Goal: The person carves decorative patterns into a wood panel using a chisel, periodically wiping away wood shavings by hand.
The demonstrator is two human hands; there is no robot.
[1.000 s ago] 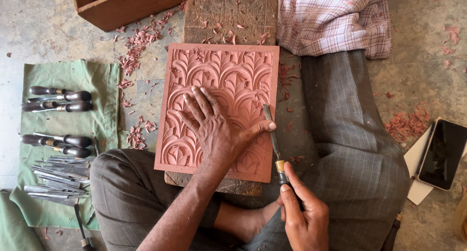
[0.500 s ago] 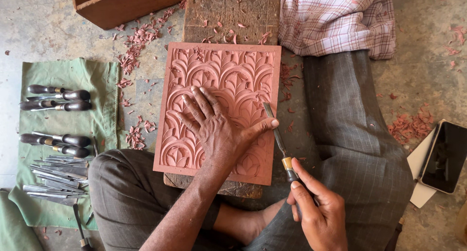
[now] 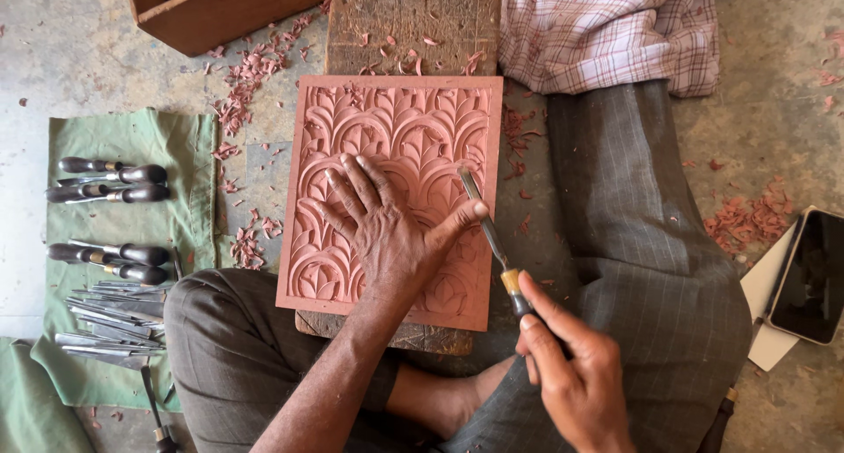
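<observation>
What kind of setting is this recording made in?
Most likely a wood carver's floor workshop. A reddish carved panel with a leaf pattern lies on a worn wooden block, the right hand holds a chisel to it, more chisels lie on a green cloth, and shavings litter the concrete floor.

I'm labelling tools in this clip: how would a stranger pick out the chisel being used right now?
Find the reddish carved panel on the wooden block, with the left hand spread flat on it. At the panel's right edge a slim chisel runs up from the right hand, its blade beside the left thumb. Unlike the dark-handled tools on the green cloth, it is the only one gripped.
</observation>
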